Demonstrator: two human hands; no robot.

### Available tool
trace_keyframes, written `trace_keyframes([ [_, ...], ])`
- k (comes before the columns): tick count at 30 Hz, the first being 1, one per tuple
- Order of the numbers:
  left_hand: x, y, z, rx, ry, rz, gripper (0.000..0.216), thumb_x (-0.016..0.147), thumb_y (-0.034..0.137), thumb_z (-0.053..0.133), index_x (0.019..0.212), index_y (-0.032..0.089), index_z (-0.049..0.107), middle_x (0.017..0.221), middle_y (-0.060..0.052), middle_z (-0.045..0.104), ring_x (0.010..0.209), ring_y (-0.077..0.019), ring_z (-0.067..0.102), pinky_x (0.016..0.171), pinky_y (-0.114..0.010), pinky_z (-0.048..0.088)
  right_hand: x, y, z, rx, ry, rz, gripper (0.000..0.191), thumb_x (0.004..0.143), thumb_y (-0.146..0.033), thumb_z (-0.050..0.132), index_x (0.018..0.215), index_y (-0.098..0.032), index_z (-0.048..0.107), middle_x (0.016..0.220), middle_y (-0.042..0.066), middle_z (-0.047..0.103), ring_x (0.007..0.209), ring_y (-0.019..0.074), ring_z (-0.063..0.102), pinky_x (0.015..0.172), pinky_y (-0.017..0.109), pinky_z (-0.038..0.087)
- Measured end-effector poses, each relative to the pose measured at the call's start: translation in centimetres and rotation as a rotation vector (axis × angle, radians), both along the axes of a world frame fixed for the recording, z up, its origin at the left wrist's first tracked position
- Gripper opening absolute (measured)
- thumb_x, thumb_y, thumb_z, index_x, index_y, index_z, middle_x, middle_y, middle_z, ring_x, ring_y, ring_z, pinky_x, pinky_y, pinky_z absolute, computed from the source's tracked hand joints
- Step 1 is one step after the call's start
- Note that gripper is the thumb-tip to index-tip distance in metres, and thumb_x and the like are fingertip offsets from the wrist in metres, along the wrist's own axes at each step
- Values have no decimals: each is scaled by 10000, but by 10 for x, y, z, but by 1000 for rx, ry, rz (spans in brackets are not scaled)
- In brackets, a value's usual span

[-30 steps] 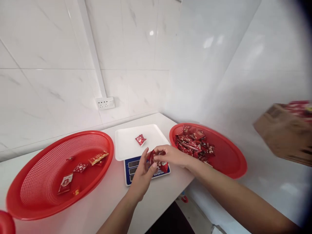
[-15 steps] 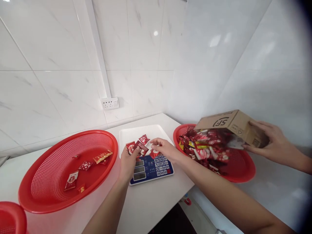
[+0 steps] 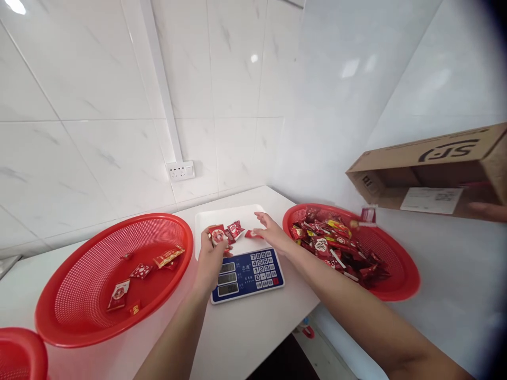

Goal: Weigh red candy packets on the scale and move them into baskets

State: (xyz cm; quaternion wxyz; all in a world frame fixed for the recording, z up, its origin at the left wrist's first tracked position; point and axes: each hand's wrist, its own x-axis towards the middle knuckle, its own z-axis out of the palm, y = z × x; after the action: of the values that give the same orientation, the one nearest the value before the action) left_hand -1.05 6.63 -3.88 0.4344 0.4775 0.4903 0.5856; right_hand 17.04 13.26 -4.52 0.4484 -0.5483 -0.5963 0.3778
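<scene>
Looking down, we see our two hands over a small scale (image 3: 245, 264) on the white surface (image 3: 245, 327). Our left hand (image 3: 212, 258) has its grip closed around a red candy packet (image 3: 217, 234), held up at the front edge of the scale's white tray (image 3: 214, 219). Our right hand (image 3: 271, 235) is flat, with its grip open and its fingers spread, and the fingertips touch another small red packet (image 3: 250, 234) that lies on the tray. Between the two hands, one more red packet (image 3: 235, 229) lies on the tray, close to the one in our left hand. The blue front of the scale, with its number keys, sits just below our hands.

On the left side of the surface we see a big red basket (image 3: 79, 322) with only a few packets in it. On the right side there is another red basket (image 3: 400, 287), and this one has a big pile of red and yellow candy packets (image 3: 332, 245) inside. Above that basket, a brown cardboard box (image 3: 431, 171) is tipped on its side with its open end facing the basket. Another person's fingers (image 3: 489, 211) show at the right edge, under the box. One little packet (image 3: 368, 215) is in the air just under the box mouth, above the far rim of the basket.

A white wall socket (image 3: 180, 170) is on the tiled wall behind the scale. A bit of a third red thing (image 3: 19, 353) peeks in at the bottom left corner.
</scene>
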Motion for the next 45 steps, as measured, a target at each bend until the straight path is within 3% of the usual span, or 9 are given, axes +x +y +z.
trace_keyframes([
  [4, 10, -31, -10, -128, -18, -235, 326, 711, 305, 615, 979, 205, 460, 768, 20, 567, 614, -104, 548, 522, -207, 450, 0, -16, 6, 170, -129, 37, 422, 759, -271, 527, 1171, -187, 488, 1242, 83, 505, 1176, 189, 435, 1000, 360, 324],
  [9, 16, -46, -24, -177, 80, -381, 200, 702, 302, 643, 784, 176, 511, 644, 45, 522, 572, -81, 469, 511, -178, 381, -3, -63, 12, -67, -177, 553, 248, 761, -368, 559, 924, -192, 622, 721, -4, 617, 641, 126, 579, 564, 236, 471],
  [13, 22, -47, -31, -194, -33, -318, 314, 714, 345, 618, 952, 190, 483, 704, 30, 535, 604, -104, 497, 516, -202, 403, -2, -62, 13, -67, -106, 381, 203, 755, -356, 569, 821, -170, 616, 638, -21, 593, 513, 94, 534, 483, 215, 444],
  [17, 24, -55, -40, -194, -50, -203, 354, 732, 372, 574, 1012, 210, 430, 730, 25, 548, 583, -106, 499, 498, -203, 392, 6, -37, 6, -31, -125, 204, 365, 777, -372, 552, 1087, -181, 573, 957, 60, 660, 853, 179, 622, 718, 310, 505],
  [21, 20, -69, -54, -190, 73, -261, 246, 770, 349, 522, 964, 204, 474, 703, 22, 547, 579, -109, 484, 517, -212, 388, 15, -32, -4, 175, -391, 42, 401, 814, -359, 505, 1179, -196, 537, 1219, 83, 559, 1122, 210, 506, 935, 369, 401],
  [27, 28, -86, -78, -137, 228, -392, 135, 794, 311, 487, 811, 189, 543, 643, 24, 508, 576, -112, 457, 535, -218, 365, 11, -43, -19, 350, -621, 155, 262, 828, -297, 484, 1018, -210, 642, 1068, 68, 648, 1103, 226, 510, 968, 413, 354],
  [35, 32, -97, -99, -18, 391, -492, 164, 815, 311, 487, 813, 189, 597, 695, -15, 586, 625, -143, 506, 589, -235, 401, -10, -51, -14, 327, -699, 253, 351, 839, -363, 486, 1166, -258, 558, 1252, 59, 541, 1262, 249, 347, 1043, 500, 185],
  [40, 26, -94, -110, -45, 384, -538, 188, 824, 346, 488, 827, 196, 600, 713, -17, 588, 649, -150, 516, 595, -228, 411, 40, -48, 0, 392, -745, 119, 326, 833, -268, 484, 1143, -242, 583, 1214, 43, 566, 1221, 224, 397, 1032, 418, 275],
  [45, 28, -90, -107, -95, 340, -561, 217, 811, 389, 500, 801, 192, 590, 681, -6, 558, 633, -146, 498, 586, -225, 406, 131, -47, 6, 239, -913, -121, 361, 802, -118, 421, 1099, -186, 614, 1171, 84, 587, 1109, 236, 495, 972, 394, 345],
])
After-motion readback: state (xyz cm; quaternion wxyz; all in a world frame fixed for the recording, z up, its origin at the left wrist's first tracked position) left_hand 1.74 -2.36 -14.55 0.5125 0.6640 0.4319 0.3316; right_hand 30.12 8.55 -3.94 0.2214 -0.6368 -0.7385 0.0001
